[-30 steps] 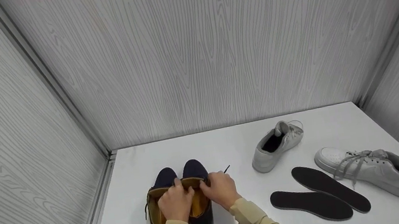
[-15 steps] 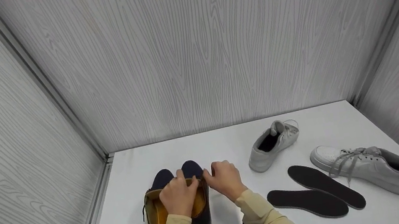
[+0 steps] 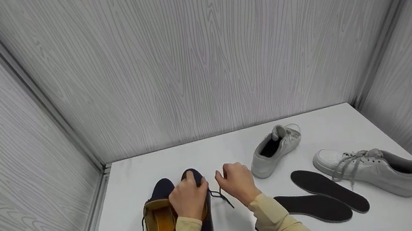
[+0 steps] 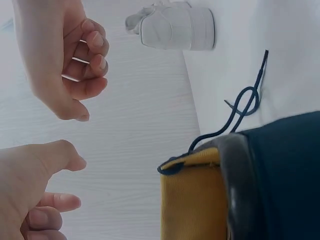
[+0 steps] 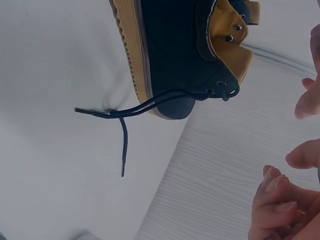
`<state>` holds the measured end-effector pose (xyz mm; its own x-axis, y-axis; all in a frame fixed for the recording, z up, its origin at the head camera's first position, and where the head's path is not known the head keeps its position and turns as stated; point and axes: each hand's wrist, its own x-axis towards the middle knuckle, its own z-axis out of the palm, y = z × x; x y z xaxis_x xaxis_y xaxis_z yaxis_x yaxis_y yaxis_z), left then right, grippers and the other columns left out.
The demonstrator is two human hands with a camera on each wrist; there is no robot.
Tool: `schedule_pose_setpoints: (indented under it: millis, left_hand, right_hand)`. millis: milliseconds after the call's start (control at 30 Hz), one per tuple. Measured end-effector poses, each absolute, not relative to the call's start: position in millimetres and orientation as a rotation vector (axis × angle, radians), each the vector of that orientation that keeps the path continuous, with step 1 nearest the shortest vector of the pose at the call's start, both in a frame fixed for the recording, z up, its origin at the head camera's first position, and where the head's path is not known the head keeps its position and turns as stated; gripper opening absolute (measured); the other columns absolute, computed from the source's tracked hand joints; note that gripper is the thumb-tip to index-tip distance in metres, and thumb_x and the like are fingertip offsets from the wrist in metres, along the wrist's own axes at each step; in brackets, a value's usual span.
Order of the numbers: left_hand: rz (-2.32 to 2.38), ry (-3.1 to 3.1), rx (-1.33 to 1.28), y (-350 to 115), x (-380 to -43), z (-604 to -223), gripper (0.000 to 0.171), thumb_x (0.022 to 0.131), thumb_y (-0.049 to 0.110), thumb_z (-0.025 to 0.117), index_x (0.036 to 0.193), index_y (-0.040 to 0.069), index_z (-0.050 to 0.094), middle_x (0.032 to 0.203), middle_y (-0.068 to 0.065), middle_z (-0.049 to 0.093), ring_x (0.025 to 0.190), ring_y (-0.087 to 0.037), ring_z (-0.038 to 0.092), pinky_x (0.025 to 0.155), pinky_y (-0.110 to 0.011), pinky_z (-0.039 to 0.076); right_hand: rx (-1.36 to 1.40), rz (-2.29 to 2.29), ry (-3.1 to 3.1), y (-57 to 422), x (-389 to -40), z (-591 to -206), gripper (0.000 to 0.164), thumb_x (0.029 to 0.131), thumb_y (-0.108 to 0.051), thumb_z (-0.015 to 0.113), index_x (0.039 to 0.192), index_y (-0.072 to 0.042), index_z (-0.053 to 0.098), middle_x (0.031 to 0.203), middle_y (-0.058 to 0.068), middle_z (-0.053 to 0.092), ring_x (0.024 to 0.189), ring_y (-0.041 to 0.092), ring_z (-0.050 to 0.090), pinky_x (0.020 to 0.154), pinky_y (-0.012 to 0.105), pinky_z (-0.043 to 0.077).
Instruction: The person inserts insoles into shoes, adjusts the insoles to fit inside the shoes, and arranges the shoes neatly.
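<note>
Two dark navy shoes with yellow-tan linings stand side by side: the left shoe (image 3: pixel 159 221) and the right shoe (image 5: pixel 170 55). Above the right shoe's opening is my left hand (image 3: pixel 189 197), partly hiding it in the head view. My right hand (image 3: pixel 237 183) hovers off that shoe's outer side. Both wrist views show the fingers of each hand loosely bent with nothing between them. From the right shoe's eyelets a dark shoelace (image 5: pixel 150 104) trails out over its side, looped on itself, touching neither hand.
A white sneaker (image 3: pixel 264 165) stands toward the back, right of my hands. Farther right sits another white sneaker (image 3: pixel 380 172) with grey laces. Two black insoles (image 3: pixel 331 186) lie overlapping on the white table (image 3: pixel 122 206). Grey wood-grain panels (image 3: pixel 197 53) surround it.
My right hand has drawn away from the right shoe, to the right, and my left hand has lifted from its opening. The lace now lies loose beside the shoe.
</note>
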<state>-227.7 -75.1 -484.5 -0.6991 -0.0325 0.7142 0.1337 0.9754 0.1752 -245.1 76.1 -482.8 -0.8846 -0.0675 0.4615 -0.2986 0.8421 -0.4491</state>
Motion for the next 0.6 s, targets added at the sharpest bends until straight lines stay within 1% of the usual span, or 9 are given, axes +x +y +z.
schedule_pose_setpoints:
  millis: [133, 300, 600]
  left_hand:
    - [-0.267, -2.341, -0.082, -69.0, -229.0, -484.4, 0.031, 0.072, 0.032, 0.075, 0.07, 0.007, 0.057, 0.044, -0.001, 0.038, 0.035, -0.017, 0.037, 0.034, -0.033, 0.032]
    - [-0.282, -2.352, -0.097, -60.2, -231.5, -485.5, 0.03, 0.072, 0.033, 0.075, 0.072, 0.006, 0.06, 0.045, -0.001, 0.041, 0.035, -0.014, 0.034, 0.033, -0.032, 0.031]
    - [-0.306, -2.361, -0.136, -42.7, -233.5, -492.9, 0.03, 0.072, 0.033, 0.074, 0.069, 0.007, 0.059, 0.045, -0.001, 0.041, 0.035, -0.014, 0.035, 0.033, -0.031, 0.029]
  right_hand:
    - [0.237, 0.714, -2.572, 84.7, -246.8, -483.1, 0.039, 0.082, -0.026, 0.061, 0.049, -0.016, 0.043, 0.045, -0.008, 0.039, 0.041, 0.009, 0.033, 0.038, 0.027, 0.025]
    - [0.183, 0.717, -2.56, 98.9, -249.2, -483.1, 0.038, 0.081, -0.026, 0.062, 0.049, -0.016, 0.044, 0.045, -0.006, 0.043, 0.042, 0.011, 0.036, 0.039, 0.029, 0.029]
    - [0.149, 0.728, -2.507, 123.5, -250.5, -491.3, 0.038, 0.08, -0.021, 0.063, 0.047, -0.015, 0.045, 0.044, -0.005, 0.045, 0.04, 0.012, 0.039, 0.04, 0.031, 0.032]
